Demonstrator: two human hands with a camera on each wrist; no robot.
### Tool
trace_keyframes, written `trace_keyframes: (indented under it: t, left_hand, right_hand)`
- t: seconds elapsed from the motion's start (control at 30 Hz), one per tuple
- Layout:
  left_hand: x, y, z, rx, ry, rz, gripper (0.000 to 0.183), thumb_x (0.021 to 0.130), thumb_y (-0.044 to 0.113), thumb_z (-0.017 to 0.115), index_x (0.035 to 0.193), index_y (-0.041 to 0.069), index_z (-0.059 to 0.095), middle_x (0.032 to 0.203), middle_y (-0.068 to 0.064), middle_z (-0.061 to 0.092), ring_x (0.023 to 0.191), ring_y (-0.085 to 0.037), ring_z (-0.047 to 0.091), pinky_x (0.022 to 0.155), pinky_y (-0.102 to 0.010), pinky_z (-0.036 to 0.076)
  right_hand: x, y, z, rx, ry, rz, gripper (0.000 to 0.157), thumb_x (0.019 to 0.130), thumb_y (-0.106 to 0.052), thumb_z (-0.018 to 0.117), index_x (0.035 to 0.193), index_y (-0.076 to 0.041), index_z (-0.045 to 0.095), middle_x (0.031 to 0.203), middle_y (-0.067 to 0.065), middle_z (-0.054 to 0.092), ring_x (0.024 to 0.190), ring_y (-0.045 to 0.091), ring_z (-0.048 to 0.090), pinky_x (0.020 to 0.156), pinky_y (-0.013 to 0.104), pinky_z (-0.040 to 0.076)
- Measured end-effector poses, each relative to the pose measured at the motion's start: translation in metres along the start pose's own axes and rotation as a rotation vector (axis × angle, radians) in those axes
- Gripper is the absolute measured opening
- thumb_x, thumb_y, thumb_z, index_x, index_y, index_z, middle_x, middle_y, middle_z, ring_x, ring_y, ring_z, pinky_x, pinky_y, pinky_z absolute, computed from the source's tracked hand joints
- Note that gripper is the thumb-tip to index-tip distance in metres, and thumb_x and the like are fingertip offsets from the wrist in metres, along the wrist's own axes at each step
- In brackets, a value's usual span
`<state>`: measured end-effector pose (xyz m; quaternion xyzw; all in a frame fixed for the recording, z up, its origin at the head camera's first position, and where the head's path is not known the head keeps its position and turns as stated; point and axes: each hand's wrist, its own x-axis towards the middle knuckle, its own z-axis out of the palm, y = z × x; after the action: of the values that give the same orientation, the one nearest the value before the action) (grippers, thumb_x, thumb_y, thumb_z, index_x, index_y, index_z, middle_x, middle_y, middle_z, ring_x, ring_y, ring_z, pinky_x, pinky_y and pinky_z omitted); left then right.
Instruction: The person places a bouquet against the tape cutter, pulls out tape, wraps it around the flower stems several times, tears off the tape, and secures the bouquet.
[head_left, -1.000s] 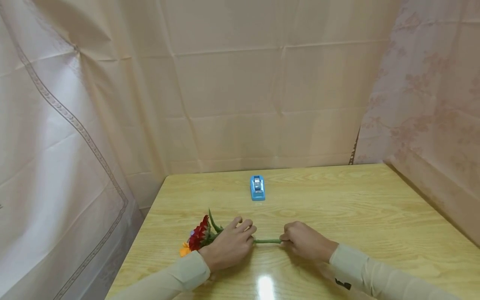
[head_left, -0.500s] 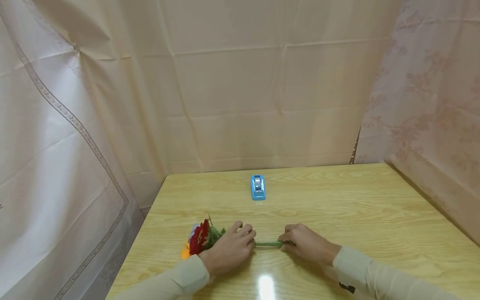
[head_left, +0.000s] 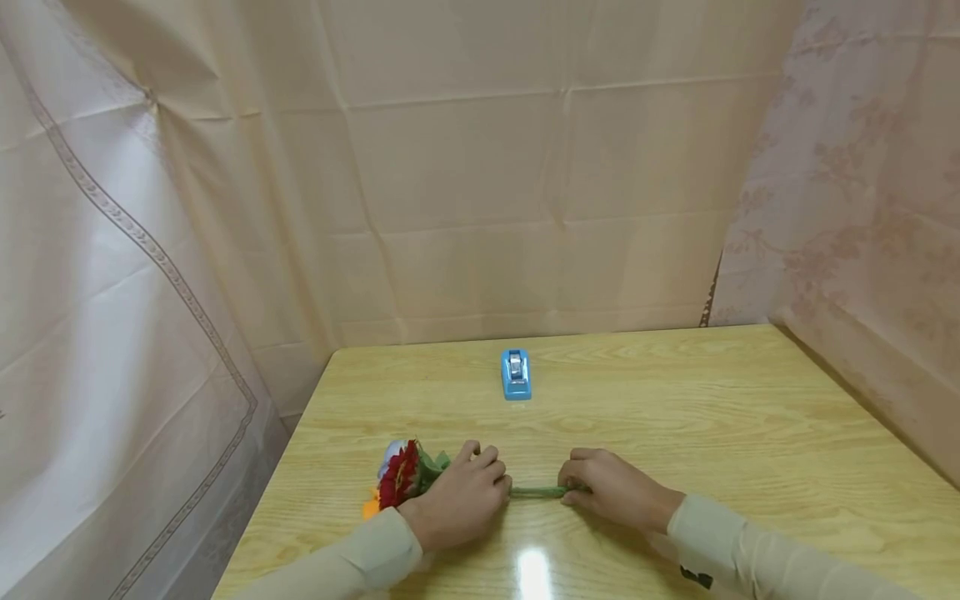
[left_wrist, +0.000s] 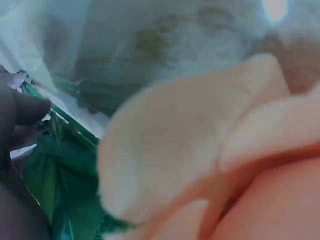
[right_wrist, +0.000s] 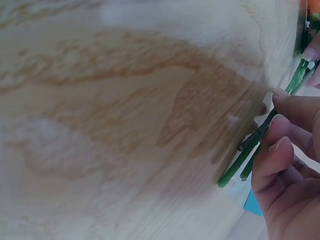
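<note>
Stems [head_left: 537,492] between both hands [head_left: 463,498] [head_left: 618,490]

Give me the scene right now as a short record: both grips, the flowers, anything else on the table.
Left-hand grip: around the green stems, close to the flower heads
Right-hand grip: pinching the stems near their cut ends, which stick out past the fingers
Flower heads: red, orange and pale lilac, bunched beyond the left wrist
Stems: bare stretch visible between the hands
Tape dispenser: blue, beyond both hands, touched by neither
Table: wood-grain top
</note>
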<state>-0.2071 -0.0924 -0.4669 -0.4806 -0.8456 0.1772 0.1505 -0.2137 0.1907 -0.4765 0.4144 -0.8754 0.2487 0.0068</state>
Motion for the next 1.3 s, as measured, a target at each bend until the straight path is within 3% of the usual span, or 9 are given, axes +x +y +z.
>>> trace_keyframes:
  t: [0.13,0.43,0.57,0.7,0.8,0.9,1.07,1.17,1.3]
  left_hand:
    - [0.002,-0.002,-0.005,-0.054,-0.009,-0.028,0.024,0.099,0.035,0.066,0.116,0.02,0.075,0.106,0.006,0.068,0.097,-0.017,0.048,0.094,-0.041,0.037]
    - [0.01,-0.009,-0.024,-0.212,0.072,-0.068,0.028,0.103,0.043,0.06,0.112,0.021,0.076,0.109,0.007,0.067,0.101,-0.015,0.051,0.096,-0.043,0.036]
    - [0.013,-0.013,-0.032,-0.275,0.058,-0.074,0.034,0.105,0.047,0.055,0.111,0.021,0.077,0.11,0.007,0.068,0.104,-0.014,0.051,0.096,-0.043,0.035]
    - [0.02,-0.031,-0.047,-0.447,0.003,-0.142,0.036,0.105,0.046,0.056,0.112,0.02,0.079,0.112,0.008,0.069,0.106,-0.014,0.053,0.095,-0.045,0.035]
    - [0.032,-0.061,-0.058,-0.631,-0.017,-0.22,0.027,0.103,0.038,0.063,0.108,0.018,0.081,0.108,0.008,0.073,0.102,-0.012,0.06,0.098,-0.048,0.039]
    - [0.047,-0.098,-0.059,-0.792,-0.034,-0.294,0.02,0.102,0.027,0.066,0.105,0.014,0.081,0.102,0.004,0.076,0.092,-0.011,0.067,0.094,-0.045,0.049]
    - [0.067,-0.146,-0.042,-0.957,-0.099,-0.415,0.014,0.101,0.018,0.068,0.103,0.008,0.078,0.1,-0.001,0.075,0.089,-0.015,0.068,0.081,-0.037,0.056]
    - [0.076,-0.159,-0.027,-1.033,-0.135,-0.502,0.012,0.097,0.016,0.073,0.102,0.006,0.076,0.097,-0.002,0.072,0.089,-0.021,0.068,0.079,-0.036,0.056]
    - [0.089,-0.157,-0.007,-1.043,-0.16,-0.571,0.011,0.092,0.012,0.078,0.099,0.003,0.075,0.092,-0.004,0.071,0.086,-0.026,0.069,0.075,-0.035,0.056]
  right_hand:
    - [0.001,0.0,-0.001,-0.032,-0.008,0.012,0.01,0.091,-0.017,0.079,0.099,-0.012,0.076,0.095,-0.008,0.066,0.084,-0.001,0.059,0.072,0.019,0.053]
    - [0.004,0.0,-0.005,-0.032,-0.049,0.05,0.012,0.091,-0.022,0.079,0.1,-0.014,0.077,0.094,-0.009,0.065,0.083,-0.002,0.059,0.072,0.02,0.054]
    - [0.005,0.0,-0.007,-0.037,-0.04,0.082,0.017,0.093,-0.03,0.077,0.102,-0.015,0.077,0.095,-0.01,0.065,0.082,-0.002,0.059,0.071,0.023,0.053]
    - [0.007,0.002,-0.013,-0.046,-0.014,0.123,0.026,0.099,-0.04,0.068,0.104,-0.016,0.077,0.094,-0.012,0.064,0.079,-0.001,0.058,0.067,0.025,0.052]
    - [0.013,0.007,-0.022,-0.035,0.012,0.168,0.03,0.102,-0.042,0.062,0.104,-0.017,0.077,0.094,-0.013,0.066,0.078,0.0,0.06,0.068,0.027,0.053]
    - [0.025,0.014,-0.032,0.067,0.024,0.255,0.032,0.105,-0.038,0.059,0.107,-0.012,0.077,0.094,-0.006,0.072,0.078,0.007,0.064,0.069,0.03,0.053]
    - [0.05,0.027,-0.048,0.39,0.002,0.466,0.034,0.107,-0.03,0.056,0.116,-0.002,0.073,0.091,0.011,0.071,0.063,0.016,0.055,0.056,0.03,0.045]
    - [0.066,0.035,-0.053,0.537,0.006,0.578,0.035,0.108,-0.029,0.055,0.119,0.001,0.071,0.094,0.015,0.07,0.058,0.016,0.047,0.053,0.029,0.039]
    - [0.084,0.046,-0.055,0.631,0.027,0.668,0.04,0.108,-0.029,0.054,0.125,0.004,0.068,0.1,0.018,0.07,0.061,0.015,0.049,0.057,0.029,0.039]
